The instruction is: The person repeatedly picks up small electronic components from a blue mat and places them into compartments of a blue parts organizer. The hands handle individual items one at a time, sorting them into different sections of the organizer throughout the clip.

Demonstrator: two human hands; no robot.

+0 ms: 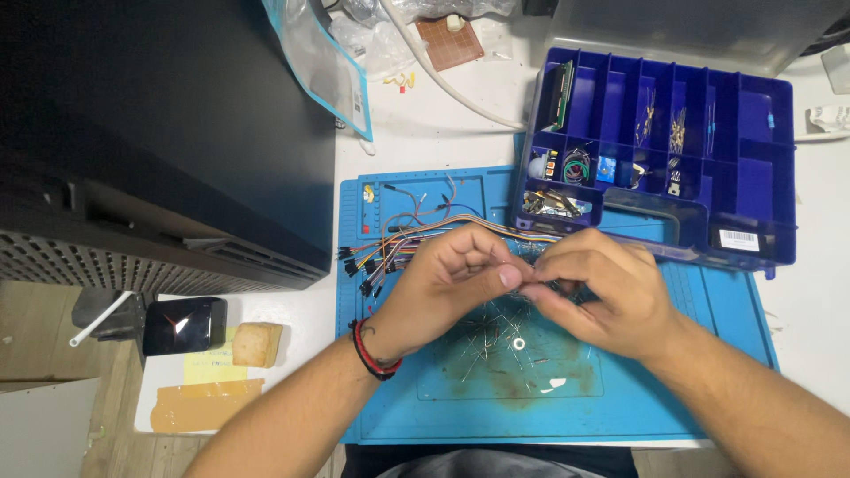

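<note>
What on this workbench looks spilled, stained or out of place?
Thin wire-legged parts lie scattered loose on the blue mat under both hands, outside the purple organiser box. A brownish stain marks the mat nearby.

We see a white table (443, 133) carrying a blue work mat (708, 372), with a purple compartment box (753, 190) far right.

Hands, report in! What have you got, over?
Left hand and right hand pinching one thin wire part together. Loose wire parts below on blue mat. Jumper wires behind left hand.
</note>
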